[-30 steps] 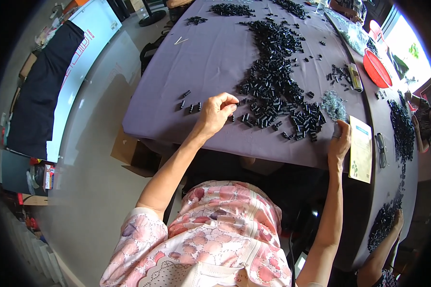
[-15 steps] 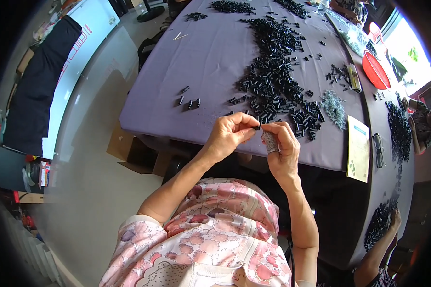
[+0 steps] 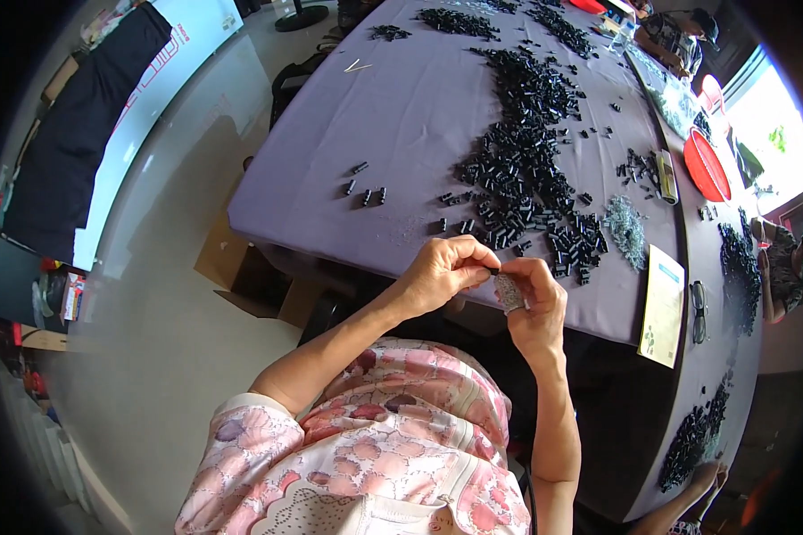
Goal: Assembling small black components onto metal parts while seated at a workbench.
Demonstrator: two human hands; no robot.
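Both my hands meet just over the near edge of the table (image 3: 321,125). My left hand (image 3: 442,275) pinches a small black cylindrical piece (image 3: 494,271) between thumb and fingertips. My right hand (image 3: 535,299) comes to the same piece from the other side, fingers closed; whether it grips the piece or something smaller is hidden. A grey wrap (image 3: 509,292) covers one of its fingers. Beyond my hands spreads a long heap of black cylindrical pieces (image 3: 522,152). Several single pieces (image 3: 366,196) lie apart on the left.
Right of the heap sits a pile of small clear pieces (image 3: 625,227), near a yellow booklet (image 3: 662,308) and eyeglasses (image 3: 699,312). A red basket (image 3: 707,168) stands farther off. Other people work along the right side, one person's hand (image 3: 707,477) by another black pile (image 3: 691,441).
The view has shifted, so the table sits slightly lower in it. My hands remain together at the small piece. At lower right, the other person's hand has drawn back toward the table edge.
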